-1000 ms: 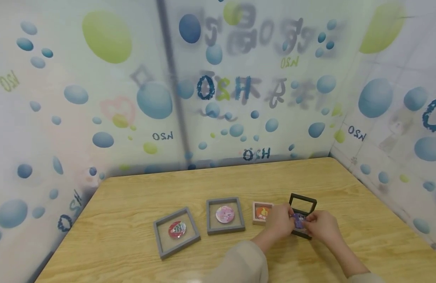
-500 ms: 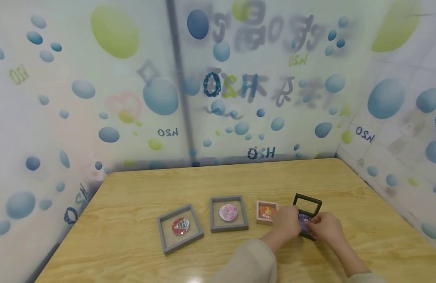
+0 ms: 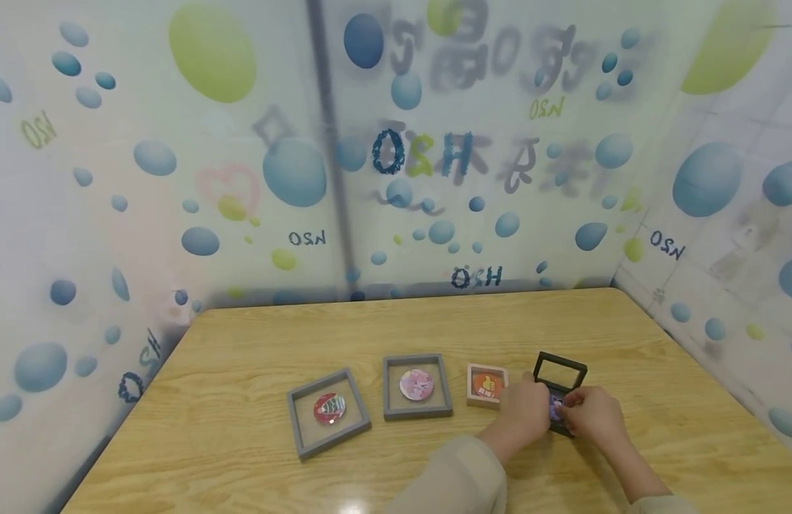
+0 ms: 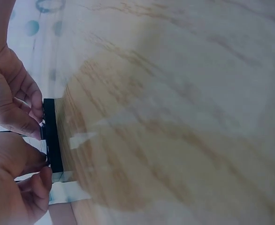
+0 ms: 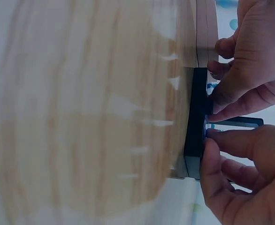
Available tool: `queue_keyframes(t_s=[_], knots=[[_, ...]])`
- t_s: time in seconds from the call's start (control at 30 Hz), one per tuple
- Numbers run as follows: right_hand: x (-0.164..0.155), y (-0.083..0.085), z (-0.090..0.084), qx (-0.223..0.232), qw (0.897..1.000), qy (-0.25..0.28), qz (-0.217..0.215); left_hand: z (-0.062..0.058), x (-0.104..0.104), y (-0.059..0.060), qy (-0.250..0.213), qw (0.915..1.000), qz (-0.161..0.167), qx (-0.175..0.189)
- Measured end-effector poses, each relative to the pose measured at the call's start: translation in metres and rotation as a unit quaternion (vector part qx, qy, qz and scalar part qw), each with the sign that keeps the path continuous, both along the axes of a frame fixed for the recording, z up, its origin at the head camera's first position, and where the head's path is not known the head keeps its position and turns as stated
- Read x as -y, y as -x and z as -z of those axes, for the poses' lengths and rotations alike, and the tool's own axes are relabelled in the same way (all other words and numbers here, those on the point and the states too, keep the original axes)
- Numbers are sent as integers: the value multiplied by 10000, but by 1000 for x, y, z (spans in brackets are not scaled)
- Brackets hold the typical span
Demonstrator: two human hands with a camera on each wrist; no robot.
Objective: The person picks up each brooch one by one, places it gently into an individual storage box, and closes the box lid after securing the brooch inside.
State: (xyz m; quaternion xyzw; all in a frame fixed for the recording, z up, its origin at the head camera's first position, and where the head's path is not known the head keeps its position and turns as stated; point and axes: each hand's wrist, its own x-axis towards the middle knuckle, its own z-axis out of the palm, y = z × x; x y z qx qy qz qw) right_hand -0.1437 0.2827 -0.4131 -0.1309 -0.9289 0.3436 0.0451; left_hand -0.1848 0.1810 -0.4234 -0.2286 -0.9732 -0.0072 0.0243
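Purple badge (image 3: 555, 407) sits in the base of a black frame box (image 3: 561, 371), lid tilted up at the back, at the right end of a row on the wooden surface (image 3: 242, 457). Both hands meet over it: left hand (image 3: 526, 408) w/ fingertips curled down pinching the badge's left edge, right hand (image 3: 591, 414) pinching the right edge. Just left of the box is a pink frame (image 3: 486, 385) w/ an orange badge, then 2 grey frames (image 3: 417, 386) (image 3: 329, 412), each holding a round badge. Bubble-print walls stand around.
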Motion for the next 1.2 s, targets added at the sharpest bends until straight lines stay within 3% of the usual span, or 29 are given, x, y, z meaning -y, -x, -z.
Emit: queue_keyframes(t_s=[0.43,0.8,1.0,1.2], knots=[[-2,1,1,268,9996,-16,-47,-5,0,-2,205,9996,115,179],[-3,1,-1,161,9998,-55,-85,-7,2,1,-31,9997,78,246],[-8,-1,-5,321,9993,-169,-69,-9,6,6,-691,9973,-52,256],[-12,-1,-6,806,9956,-395,-287,-16,10,11,-1513,9861,-357,582]])
